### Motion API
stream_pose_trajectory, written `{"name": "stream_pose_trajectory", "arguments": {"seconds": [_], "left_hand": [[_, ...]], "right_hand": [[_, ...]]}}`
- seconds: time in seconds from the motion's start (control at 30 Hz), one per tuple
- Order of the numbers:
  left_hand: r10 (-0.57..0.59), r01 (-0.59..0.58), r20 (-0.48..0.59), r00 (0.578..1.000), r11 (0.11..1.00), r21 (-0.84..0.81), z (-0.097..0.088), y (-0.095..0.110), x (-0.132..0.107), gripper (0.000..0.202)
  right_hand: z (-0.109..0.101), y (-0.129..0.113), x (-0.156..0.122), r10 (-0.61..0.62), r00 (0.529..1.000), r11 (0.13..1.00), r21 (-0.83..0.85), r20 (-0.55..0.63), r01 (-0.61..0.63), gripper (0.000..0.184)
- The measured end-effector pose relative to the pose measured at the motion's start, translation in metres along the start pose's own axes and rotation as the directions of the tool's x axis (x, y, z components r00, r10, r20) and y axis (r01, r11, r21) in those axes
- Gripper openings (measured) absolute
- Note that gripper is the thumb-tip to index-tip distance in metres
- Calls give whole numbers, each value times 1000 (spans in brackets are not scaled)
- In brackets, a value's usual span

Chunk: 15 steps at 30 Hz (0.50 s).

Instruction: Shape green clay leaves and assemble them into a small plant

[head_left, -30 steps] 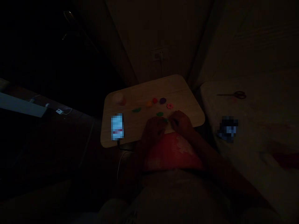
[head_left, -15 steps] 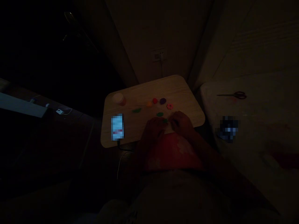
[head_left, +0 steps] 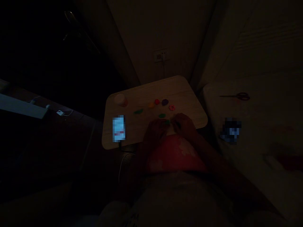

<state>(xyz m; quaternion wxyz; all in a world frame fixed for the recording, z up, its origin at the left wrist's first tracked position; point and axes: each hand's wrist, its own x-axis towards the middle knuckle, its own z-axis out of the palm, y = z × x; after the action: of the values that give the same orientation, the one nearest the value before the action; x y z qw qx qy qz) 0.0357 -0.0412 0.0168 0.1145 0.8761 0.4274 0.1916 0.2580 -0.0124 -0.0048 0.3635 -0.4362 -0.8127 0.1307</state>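
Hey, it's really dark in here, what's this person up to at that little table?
A person sits at a small wooden table, left hand and right hand together near its front edge at a small green piece; it is too dark to tell the grip. Just beyond lie more coloured shapes: a pink flower, a purple lump, a red lump. A lit phone lies on the table's left side, scissors on the pale surface to the right.

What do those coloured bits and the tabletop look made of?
Green bit, red ball and pink flower: probably modelling clay, matte, with soft, rounded, moulded forms; too dark to be sure. Tabletop: pale wood or wood-look laminate, dull finish, faint straight grain lines.
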Motion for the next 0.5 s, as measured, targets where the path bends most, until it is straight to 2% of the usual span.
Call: {"name": "stream_pose_trajectory", "arguments": {"seconds": [0.13,0.33,0.5], "left_hand": [[12,-12,-9,1000,1000,0,0,0,0,39],[10,-10,-6,1000,1000,7,1,-1,-1,38],[8,-8,10,1000,1000,-1,0,-1,0,39]], "right_hand": [[0,-1,0,8,1000,998,-66,17,-7,15],[1,0,-1,10,1000,1000,14,7,-10,14],[1,-1,-2,15,1000,1000,-24,11,-14,13]]}}
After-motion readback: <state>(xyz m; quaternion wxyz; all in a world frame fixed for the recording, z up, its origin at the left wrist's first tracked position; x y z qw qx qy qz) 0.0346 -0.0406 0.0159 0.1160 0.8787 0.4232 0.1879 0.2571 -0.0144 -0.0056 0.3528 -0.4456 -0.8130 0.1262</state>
